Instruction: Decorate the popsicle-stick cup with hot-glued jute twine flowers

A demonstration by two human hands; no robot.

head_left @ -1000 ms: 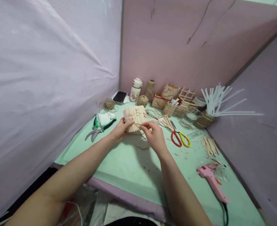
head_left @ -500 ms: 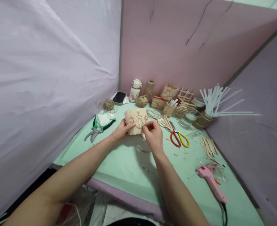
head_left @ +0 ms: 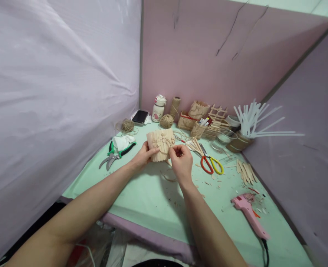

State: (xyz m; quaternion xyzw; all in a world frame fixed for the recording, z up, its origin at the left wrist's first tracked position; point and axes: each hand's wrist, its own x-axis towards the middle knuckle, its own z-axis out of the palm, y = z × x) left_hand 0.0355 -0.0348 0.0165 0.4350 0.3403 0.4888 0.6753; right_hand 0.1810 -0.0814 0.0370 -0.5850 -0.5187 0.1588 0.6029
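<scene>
My left hand point(head_left: 145, 156) grips a small holder made of pale wooden craft sticks point(head_left: 158, 144) at its left side, thumb across the front. Raised wooden flower shapes decorate that front, and a thin strand of twine curves over it. At the holder's right edge, my right hand point(head_left: 181, 159) has its fingertips pinched together on the twine. A loose loop of twine point(head_left: 168, 177) shows just below, by the right wrist. The holder is above the green tabletop, and its underside is hidden.
Green-handled pruning shears point(head_left: 111, 155) lie to the left. Scissors point(head_left: 210, 163), wooden pieces point(head_left: 246, 171) and a pink glue gun point(head_left: 250, 215) lie to the right. Along the back stand a bottle point(head_left: 158, 109), a twine ball point(head_left: 166, 121), stick-built holders point(head_left: 199, 110) and white glue sticks point(head_left: 251, 122).
The view has shifted slightly. Both hands keep their hold, and the holder has tilted a little, with the strand on its front sitting in a slightly different curve.
</scene>
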